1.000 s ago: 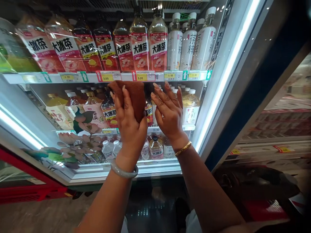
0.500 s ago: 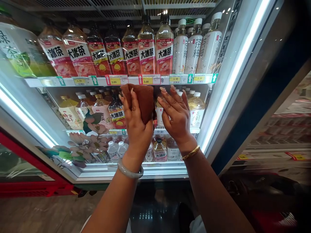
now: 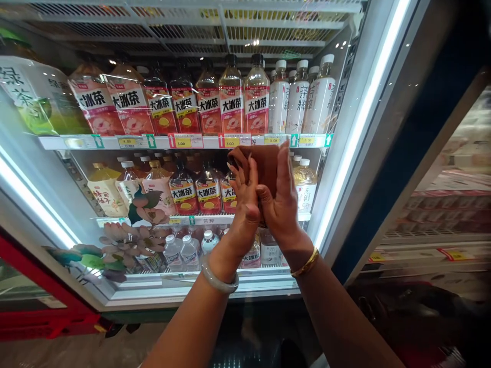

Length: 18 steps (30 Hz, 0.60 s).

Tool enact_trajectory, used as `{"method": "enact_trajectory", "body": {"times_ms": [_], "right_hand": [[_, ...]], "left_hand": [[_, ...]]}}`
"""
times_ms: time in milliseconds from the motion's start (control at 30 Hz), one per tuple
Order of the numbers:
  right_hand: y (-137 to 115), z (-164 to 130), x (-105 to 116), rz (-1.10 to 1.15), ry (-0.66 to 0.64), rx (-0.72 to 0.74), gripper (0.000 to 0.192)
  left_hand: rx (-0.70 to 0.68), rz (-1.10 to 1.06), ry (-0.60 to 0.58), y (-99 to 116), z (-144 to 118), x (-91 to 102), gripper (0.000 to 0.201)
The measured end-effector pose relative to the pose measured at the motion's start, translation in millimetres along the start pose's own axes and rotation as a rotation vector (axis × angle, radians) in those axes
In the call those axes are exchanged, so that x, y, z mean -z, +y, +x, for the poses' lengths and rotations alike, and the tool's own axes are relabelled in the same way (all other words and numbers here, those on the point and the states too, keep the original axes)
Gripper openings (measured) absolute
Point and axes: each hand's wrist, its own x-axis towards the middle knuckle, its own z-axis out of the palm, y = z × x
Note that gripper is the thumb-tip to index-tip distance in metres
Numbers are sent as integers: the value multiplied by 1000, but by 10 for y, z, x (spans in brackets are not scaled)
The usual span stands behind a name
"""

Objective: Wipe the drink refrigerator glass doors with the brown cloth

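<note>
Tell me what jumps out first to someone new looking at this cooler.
Dead centre, the left hand and right hand press a brown cloth between them in front of the middle shelf. Above them runs a row of pink-labelled tea bottles on the top shelf, with white bottles at its right end. A bright light strip lines the cooler's right edge.

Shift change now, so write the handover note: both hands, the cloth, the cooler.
Left hand: fingers against the brown cloth.
Right hand: palm pressed on the cloth's other side, so the cloth is sandwiched between both hands.
Position: in front of the middle shelf of the open cooler, just under the price tags.
Done: cannot tell what has been wiped.
Left: probably shelves and bottles.
</note>
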Motion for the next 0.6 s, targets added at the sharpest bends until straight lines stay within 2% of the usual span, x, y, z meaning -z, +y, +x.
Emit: {"method": "enact_trajectory", "body": {"times_ms": [133,300,400,533,600], "right_hand": [[82,-28,-2,-84,12,88,65],[71,-203,-139,-138,66,65,65],[122,-260,-98,-200,76,87,67],[232,-136,85,-181,112,93,64],[228,-49,104,-142,115,76,61]], "left_hand": [[-24,-117,-60,29,8,-22,89],[-31,-94,-57,20,-33,62,89],[-39,-91,-83,55,-64,73,86],[-99,108,-143,96,-88,31,85],[-85,234,-116,76,-80,45,85]]}}
